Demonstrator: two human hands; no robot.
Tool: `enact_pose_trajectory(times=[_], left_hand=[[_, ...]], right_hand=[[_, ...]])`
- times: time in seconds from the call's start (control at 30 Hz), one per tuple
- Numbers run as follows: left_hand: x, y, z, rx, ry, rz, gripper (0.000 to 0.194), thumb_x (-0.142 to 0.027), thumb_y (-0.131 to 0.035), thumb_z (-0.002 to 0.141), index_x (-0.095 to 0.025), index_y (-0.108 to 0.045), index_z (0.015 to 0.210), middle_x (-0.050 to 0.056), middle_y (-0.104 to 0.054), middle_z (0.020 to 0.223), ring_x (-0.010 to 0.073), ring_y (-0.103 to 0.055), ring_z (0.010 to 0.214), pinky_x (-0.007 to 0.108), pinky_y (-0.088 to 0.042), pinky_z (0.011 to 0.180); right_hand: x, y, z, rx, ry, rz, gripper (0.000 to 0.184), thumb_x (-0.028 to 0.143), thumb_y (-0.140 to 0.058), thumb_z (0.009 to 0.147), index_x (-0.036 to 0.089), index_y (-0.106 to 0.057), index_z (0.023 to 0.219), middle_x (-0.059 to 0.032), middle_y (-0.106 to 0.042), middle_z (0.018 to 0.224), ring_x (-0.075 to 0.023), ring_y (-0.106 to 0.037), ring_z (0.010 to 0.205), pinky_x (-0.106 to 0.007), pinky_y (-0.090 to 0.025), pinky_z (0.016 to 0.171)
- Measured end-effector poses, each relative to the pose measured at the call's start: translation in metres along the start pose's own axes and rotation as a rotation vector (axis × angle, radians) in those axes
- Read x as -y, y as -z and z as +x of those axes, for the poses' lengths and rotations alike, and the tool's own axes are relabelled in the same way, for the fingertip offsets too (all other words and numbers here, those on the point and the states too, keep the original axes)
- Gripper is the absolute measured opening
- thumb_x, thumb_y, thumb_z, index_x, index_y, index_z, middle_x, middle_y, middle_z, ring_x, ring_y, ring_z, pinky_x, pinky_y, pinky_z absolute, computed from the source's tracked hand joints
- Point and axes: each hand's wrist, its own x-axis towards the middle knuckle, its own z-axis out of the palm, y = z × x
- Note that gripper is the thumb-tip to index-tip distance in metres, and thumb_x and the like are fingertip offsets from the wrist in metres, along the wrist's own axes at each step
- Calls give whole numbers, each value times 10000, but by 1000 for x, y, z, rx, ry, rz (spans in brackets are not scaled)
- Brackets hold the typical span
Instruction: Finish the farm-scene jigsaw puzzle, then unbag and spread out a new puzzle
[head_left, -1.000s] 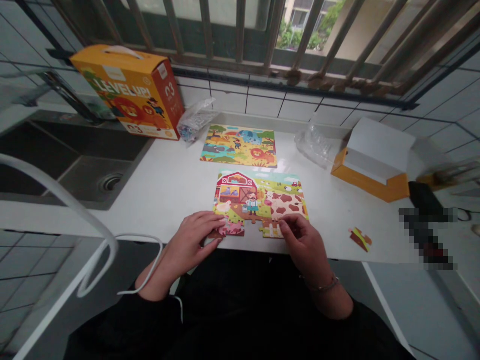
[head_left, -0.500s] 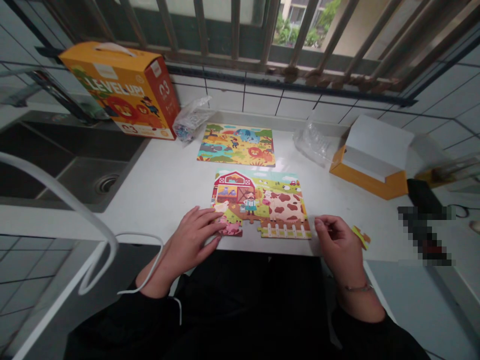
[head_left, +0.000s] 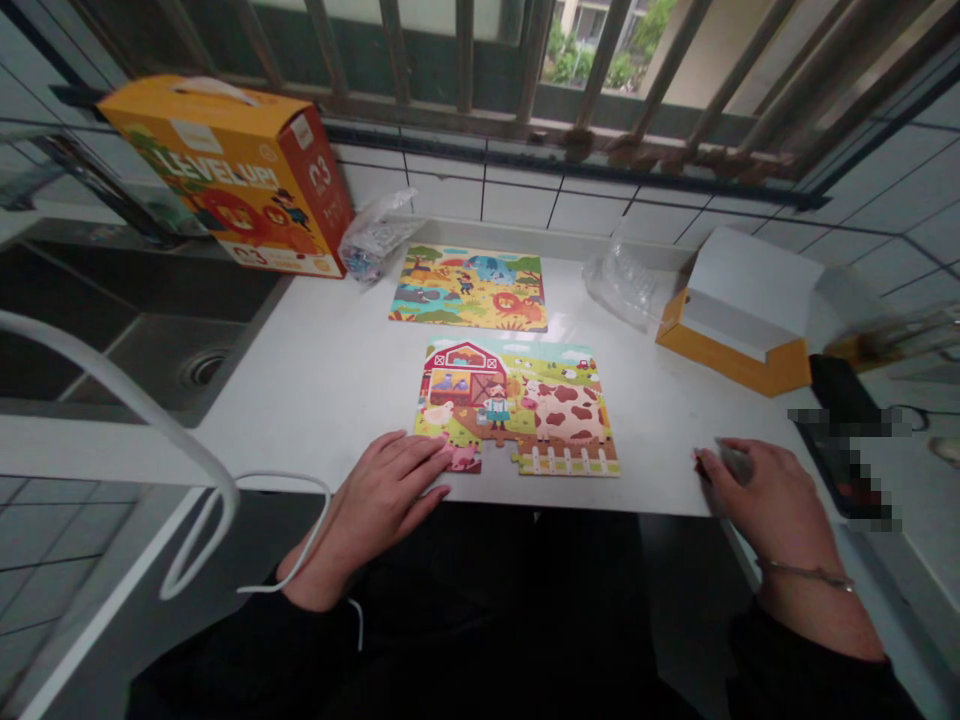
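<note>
Left hand on the farm puzzle, right hand out by the counter edge

My left hand (head_left: 379,505) lies flat with its fingers spread, the tips on the lower-left of the farm jigsaw puzzle (head_left: 517,405), just beside the pig piece (head_left: 463,458). My right hand (head_left: 772,505) sits well right of the puzzle, its fingers drawn together over something blurred; I cannot tell whether they pinch it. The puzzle lies on the white counter (head_left: 322,400), long axis left to right, barn at left. Beyond it lies the finished wild-animal puzzle (head_left: 469,288), between the orange LEVEL UP! box (head_left: 225,175) and a clear plastic bag (head_left: 619,285).
</note>
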Motion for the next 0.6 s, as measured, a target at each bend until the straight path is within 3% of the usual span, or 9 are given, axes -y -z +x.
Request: enact_pose_trajectory(times=[0.13,0.33,0.6], left_hand=[[-4,-4,3,-46,15,-3,398,-372,-678,1086,-285,-702,1473,130,-757,1439,339,-726,1279,544,-584,1086],[-3,-12,6,-131,-7,23,342,-362,-706,1070,-300,-707,1406,111,-790,1368,333,-763,1205,514,-596,997],[-5,-17,9,-160,-7,93,252,-359,-713,1059,-285,-729,1300,99,-810,1301,329,-774,1145,488,-578,925]], right_hand=[[-14,-2,-4,76,-1,60,636,740,-560,937,187,-752,1186,-214,-766,1171,-410,-712,1122,-590,-575,1051],[-25,12,-10,153,-51,127,748,790,-671,855,154,-755,1239,-218,-766,1210,-394,-737,1112,-580,-585,1053],[-28,20,-12,235,-28,213,589,749,-679,864,211,-798,1072,-164,-780,1072,-339,-756,894,-540,-627,895]])
